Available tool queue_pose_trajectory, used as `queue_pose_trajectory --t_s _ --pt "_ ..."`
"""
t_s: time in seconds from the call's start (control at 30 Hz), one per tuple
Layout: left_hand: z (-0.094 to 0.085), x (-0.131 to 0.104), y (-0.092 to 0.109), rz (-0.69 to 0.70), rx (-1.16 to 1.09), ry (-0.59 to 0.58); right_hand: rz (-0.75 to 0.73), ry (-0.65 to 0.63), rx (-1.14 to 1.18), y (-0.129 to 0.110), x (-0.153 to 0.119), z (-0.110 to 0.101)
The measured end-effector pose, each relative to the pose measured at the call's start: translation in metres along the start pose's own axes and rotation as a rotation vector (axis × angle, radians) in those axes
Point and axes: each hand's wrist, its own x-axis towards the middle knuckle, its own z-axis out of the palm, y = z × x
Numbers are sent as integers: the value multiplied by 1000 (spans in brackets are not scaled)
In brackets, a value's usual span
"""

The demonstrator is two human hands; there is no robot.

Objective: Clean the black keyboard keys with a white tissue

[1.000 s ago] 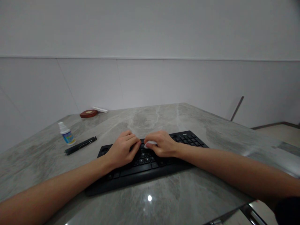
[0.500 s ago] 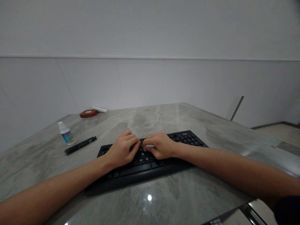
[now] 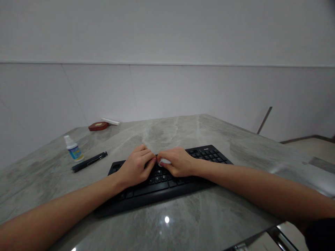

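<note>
A black keyboard (image 3: 154, 195) lies slightly slanted on the grey marbled table. Both hands are over its middle, their fingertips close together. My right hand (image 3: 177, 161) is closed on a small white object (image 3: 164, 161), pinched between thumb and fingers; what it is cannot be made out. My left hand (image 3: 138, 165) is curled with thumb and fingers drawn together over the keys; whether something small is between them is hidden.
A spray bottle (image 3: 74, 150) and a black pen-like item (image 3: 89, 162) are left of the keyboard. Further back lie a reddish-brown case (image 3: 98, 126) and a white strip (image 3: 111, 121) near the wall. A metal-edged object (image 3: 281, 238) is at the lower right.
My right hand has shifted slightly left with the white object, nearer my left fingertips. More of the white object shows. My left hand has hardly moved.
</note>
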Motion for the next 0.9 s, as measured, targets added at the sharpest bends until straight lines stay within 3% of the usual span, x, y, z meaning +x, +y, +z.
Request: queue_pose_trajectory --t_s 0.5,0.73,0.9 --pt "0 -1 0 -13 -2 -30 -70 -56 192 4 1 -2" --pt "1 0 0 1 -8 -32 81 -10 81 2 1 0" --pt "2 0 -1 -19 1 -40 5 -4 90 1 1 1"
